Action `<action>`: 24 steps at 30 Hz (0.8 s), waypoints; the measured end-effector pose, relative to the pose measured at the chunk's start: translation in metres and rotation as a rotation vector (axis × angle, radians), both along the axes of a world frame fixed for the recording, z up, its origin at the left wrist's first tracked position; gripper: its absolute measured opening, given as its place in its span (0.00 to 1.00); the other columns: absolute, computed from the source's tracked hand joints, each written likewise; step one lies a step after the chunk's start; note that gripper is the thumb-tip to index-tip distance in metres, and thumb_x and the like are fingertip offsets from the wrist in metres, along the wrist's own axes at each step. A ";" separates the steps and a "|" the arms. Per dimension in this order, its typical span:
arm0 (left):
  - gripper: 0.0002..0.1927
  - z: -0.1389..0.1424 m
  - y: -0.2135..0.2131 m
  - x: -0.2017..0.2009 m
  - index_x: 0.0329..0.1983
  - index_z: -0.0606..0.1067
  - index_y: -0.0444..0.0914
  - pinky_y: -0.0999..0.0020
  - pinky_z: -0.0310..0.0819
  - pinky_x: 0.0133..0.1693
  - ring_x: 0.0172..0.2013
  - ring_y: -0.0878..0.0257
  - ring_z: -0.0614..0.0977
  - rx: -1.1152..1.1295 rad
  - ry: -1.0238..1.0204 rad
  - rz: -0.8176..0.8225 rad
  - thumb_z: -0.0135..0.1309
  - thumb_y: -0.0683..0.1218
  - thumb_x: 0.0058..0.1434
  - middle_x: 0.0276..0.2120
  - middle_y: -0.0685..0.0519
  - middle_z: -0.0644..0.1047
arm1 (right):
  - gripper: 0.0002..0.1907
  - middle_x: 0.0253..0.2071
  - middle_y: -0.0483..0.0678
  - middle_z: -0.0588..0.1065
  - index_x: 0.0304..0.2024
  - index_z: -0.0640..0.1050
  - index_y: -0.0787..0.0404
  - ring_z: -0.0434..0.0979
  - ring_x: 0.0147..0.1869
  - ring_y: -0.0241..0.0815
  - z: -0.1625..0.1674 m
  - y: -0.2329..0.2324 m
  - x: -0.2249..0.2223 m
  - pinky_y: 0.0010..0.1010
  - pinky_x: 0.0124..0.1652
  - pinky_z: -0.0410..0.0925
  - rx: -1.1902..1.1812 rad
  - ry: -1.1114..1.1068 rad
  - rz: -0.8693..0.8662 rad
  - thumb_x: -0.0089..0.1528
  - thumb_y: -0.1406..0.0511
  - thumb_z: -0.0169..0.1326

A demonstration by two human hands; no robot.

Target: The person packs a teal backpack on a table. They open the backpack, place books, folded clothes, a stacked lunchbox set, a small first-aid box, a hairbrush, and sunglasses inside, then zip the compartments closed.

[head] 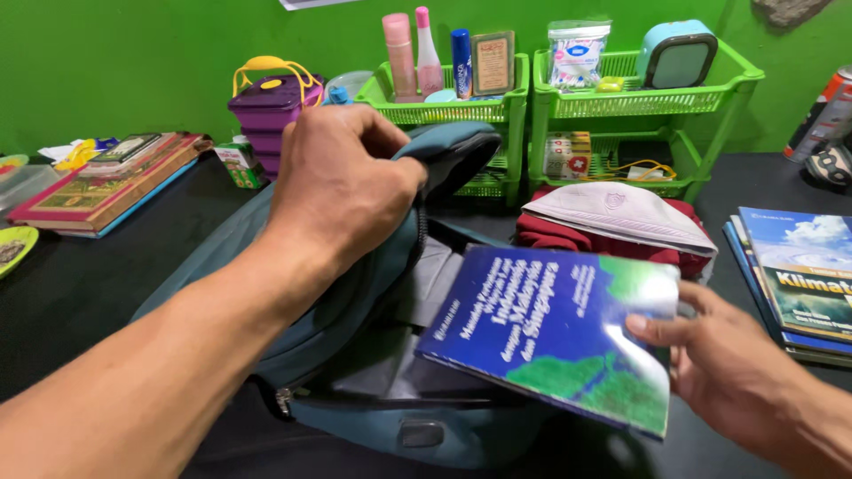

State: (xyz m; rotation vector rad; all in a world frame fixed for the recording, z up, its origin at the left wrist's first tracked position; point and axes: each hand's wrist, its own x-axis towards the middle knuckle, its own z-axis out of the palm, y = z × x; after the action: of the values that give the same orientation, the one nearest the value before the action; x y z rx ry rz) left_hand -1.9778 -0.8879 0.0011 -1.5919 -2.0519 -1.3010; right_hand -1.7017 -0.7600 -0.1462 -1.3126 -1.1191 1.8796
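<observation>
Between right hand [741,372] fingers: glossy blue-green paperback book [555,333], pinched at corner, lower end inside open teal fabric backpack [355,355] on black tabletop [80,284]. Left hand [342,182] fingers clenched on backpack's top flap, holding it up.

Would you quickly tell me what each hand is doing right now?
Left hand: closed on the teal backpack, holding its top.
Right hand: holding the blue book.

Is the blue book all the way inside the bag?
No, the blue book sticks out of the open bag, held at its corner by the right hand.
</observation>
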 end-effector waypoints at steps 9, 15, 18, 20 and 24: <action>0.10 0.009 0.006 0.011 0.27 0.82 0.35 0.62 0.80 0.39 0.31 0.54 0.87 0.035 0.050 0.016 0.56 0.43 0.43 0.27 0.41 0.82 | 0.41 0.49 0.54 0.74 0.75 0.51 0.49 0.78 0.49 0.54 0.044 -0.004 -0.150 0.53 0.53 0.72 -0.112 0.221 0.444 0.64 0.75 0.49; 0.09 -0.018 0.025 0.043 0.28 0.81 0.36 0.54 0.78 0.43 0.37 0.45 0.85 -0.123 -0.027 0.015 0.56 0.44 0.44 0.30 0.40 0.82 | 0.39 0.48 0.55 0.79 0.72 0.55 0.57 0.83 0.51 0.52 0.033 0.036 -0.085 0.43 0.48 0.75 0.022 0.001 0.486 0.58 0.77 0.45; 0.10 -0.052 0.043 0.072 0.32 0.78 0.36 0.46 0.74 0.45 0.40 0.39 0.81 -0.331 0.021 -0.004 0.55 0.43 0.46 0.35 0.38 0.80 | 0.29 0.51 0.54 0.80 0.71 0.62 0.61 0.82 0.51 0.50 0.009 0.066 -0.017 0.41 0.47 0.72 0.088 -0.235 0.245 0.67 0.69 0.48; 0.11 -0.076 0.056 0.096 0.36 0.75 0.34 0.41 0.70 0.45 0.43 0.35 0.78 -0.432 0.103 -0.070 0.52 0.40 0.48 0.39 0.39 0.79 | 0.28 0.52 0.55 0.80 0.67 0.68 0.63 0.82 0.51 0.50 -0.009 0.093 0.038 0.43 0.48 0.73 0.070 -0.330 0.093 0.63 0.75 0.41; 0.14 -0.120 0.090 0.160 0.40 0.73 0.33 0.43 0.70 0.48 0.47 0.37 0.76 -0.518 0.131 -0.241 0.51 0.41 0.50 0.43 0.37 0.76 | 0.21 0.55 0.53 0.76 0.61 0.77 0.64 0.75 0.53 0.48 -0.050 0.145 0.154 0.45 0.49 0.69 0.054 -0.562 -0.217 0.64 0.73 0.51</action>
State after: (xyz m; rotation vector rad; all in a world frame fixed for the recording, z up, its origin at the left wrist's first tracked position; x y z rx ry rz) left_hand -1.8182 -0.7983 -0.1192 -2.1291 -2.2883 -0.7249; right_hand -1.5476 -0.6153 -0.1961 -1.9115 -1.2183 1.3456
